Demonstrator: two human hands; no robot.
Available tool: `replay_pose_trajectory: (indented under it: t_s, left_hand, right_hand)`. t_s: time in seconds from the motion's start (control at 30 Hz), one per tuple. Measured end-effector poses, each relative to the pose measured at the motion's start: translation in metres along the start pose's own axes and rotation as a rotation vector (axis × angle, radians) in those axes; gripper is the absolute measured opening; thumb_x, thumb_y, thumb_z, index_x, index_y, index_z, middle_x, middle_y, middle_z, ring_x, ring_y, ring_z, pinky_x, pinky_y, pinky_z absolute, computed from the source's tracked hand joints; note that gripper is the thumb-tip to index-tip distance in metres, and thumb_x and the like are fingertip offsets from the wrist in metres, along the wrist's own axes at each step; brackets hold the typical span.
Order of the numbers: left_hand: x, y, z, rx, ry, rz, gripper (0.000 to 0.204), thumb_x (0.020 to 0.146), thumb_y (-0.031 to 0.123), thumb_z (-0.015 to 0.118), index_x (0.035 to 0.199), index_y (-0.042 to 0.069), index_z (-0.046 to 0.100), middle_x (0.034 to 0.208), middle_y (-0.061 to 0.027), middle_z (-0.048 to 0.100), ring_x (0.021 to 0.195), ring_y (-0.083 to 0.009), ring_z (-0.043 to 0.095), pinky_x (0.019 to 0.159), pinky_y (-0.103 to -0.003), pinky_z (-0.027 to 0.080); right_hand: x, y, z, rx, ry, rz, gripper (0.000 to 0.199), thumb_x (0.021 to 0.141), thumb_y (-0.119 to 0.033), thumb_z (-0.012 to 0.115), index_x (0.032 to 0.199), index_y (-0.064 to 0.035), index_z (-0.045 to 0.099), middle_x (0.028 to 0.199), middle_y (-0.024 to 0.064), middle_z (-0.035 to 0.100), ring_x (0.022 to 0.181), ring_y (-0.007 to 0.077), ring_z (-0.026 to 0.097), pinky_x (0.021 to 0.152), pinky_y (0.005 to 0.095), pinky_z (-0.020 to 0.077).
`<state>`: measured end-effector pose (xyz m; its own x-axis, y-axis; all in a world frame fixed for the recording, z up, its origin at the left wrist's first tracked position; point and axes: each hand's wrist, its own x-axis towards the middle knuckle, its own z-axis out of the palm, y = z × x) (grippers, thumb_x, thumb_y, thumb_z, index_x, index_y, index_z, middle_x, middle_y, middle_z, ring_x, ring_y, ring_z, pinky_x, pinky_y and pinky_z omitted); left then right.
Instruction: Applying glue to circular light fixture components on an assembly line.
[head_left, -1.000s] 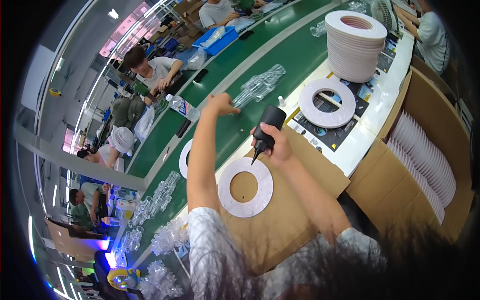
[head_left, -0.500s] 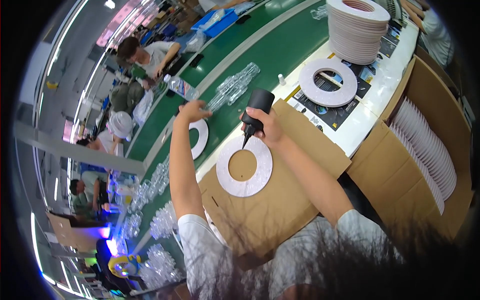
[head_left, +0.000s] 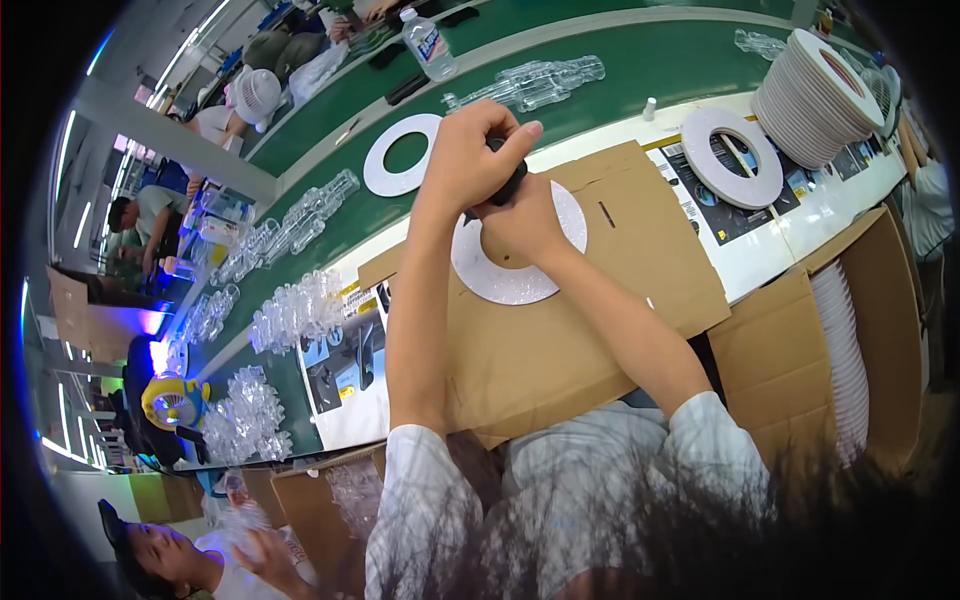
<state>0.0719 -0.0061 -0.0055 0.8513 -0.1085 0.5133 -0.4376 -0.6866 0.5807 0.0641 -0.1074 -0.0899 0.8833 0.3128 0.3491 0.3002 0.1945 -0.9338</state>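
Since a moment ago the left hand (head_left: 478, 150) has come in from its reach toward the green belt and now closes over the black tool (head_left: 510, 182), joining the right hand (head_left: 520, 215) there. Both hands are curled shut around that tool, the left on top, the right underneath and nearer the person. So much of it is covered that I can only make out a dark, rounded body between the fingers; its tip is hidden.

The tool sits directly above the white ring (head_left: 515, 265), at the ring's far inner edge. The ring lies flat on a sheet of brown cardboard (head_left: 600, 330) spread over the worktop (head_left: 790, 235). It is a flat white disc with a round hole in the middle, its surface slightly speckled, and brown cardboard shows through the hole.

Another white ring (head_left: 400, 155) lies on the green belt beyond the hands, a third ring (head_left: 732, 158) rests to the right, and a tall stack of rings (head_left: 815, 95) stands past it.
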Motion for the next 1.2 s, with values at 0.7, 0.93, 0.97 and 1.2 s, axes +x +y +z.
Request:
replay_pose_trajectory:
  t_s: [0.7, 0.93, 0.97, 1.2]
  left_hand:
    - [-0.002, -0.028, 0.013, -0.051, 0.085, -0.002, 0.025, 0.072, 0.017, 0.059, 0.061, -0.004, 0.056, 0.049, -0.0132, 0.045, 0.046, -0.0173, 0.041, 0.046, -0.033, 0.037]
    - [-0.001, -0.033, 0.015, -0.041, 0.058, -0.029, 0.024, 0.071, 0.017, 0.059, 0.061, -0.004, 0.057, 0.049, -0.0138, 0.045, 0.045, -0.0193, 0.041, 0.046, -0.033, 0.037]
    - [-0.001, -0.034, 0.015, -0.038, 0.049, -0.033, 0.024, 0.072, 0.017, 0.059, 0.061, -0.004, 0.057, 0.05, -0.0139, 0.045, 0.045, -0.0194, 0.041, 0.046, -0.034, 0.037]
    - [0.0, -0.022, 0.011, -0.058, 0.057, -0.027, 0.028, 0.076, 0.02, 0.062, 0.063, -0.004, 0.057, 0.051, -0.0136, 0.047, 0.047, -0.0203, 0.042, 0.049, -0.034, 0.038]
  right_hand:
    - [0.006, 0.019, 0.003, -0.108, -0.024, 0.072, 0.014, 0.073, -0.008, 0.071, 0.074, 0.0049, 0.065, 0.069, 0.0126, 0.07, 0.068, 0.0214, 0.069, 0.062, 0.0344, 0.0519]
    - [0.007, 0.015, 0.0, -0.173, -0.052, 0.086, 0.014, 0.076, -0.007, 0.072, 0.085, 0.0039, 0.068, 0.079, 0.0121, 0.072, 0.076, 0.0207, 0.071, 0.068, 0.0336, 0.0547]
    - [0.007, 0.016, 0.0, -0.15, -0.025, 0.047, 0.01, 0.075, -0.007, 0.07, 0.077, 0.0027, 0.067, 0.069, 0.0109, 0.07, 0.068, 0.0205, 0.07, 0.062, 0.0342, 0.0531]
    - [0.007, 0.006, 0.0, -0.185, -0.02, 0.065, 0.014, 0.075, -0.011, 0.073, 0.079, 0.0018, 0.068, 0.074, 0.0113, 0.072, 0.07, 0.0211, 0.071, 0.063, 0.0334, 0.054]
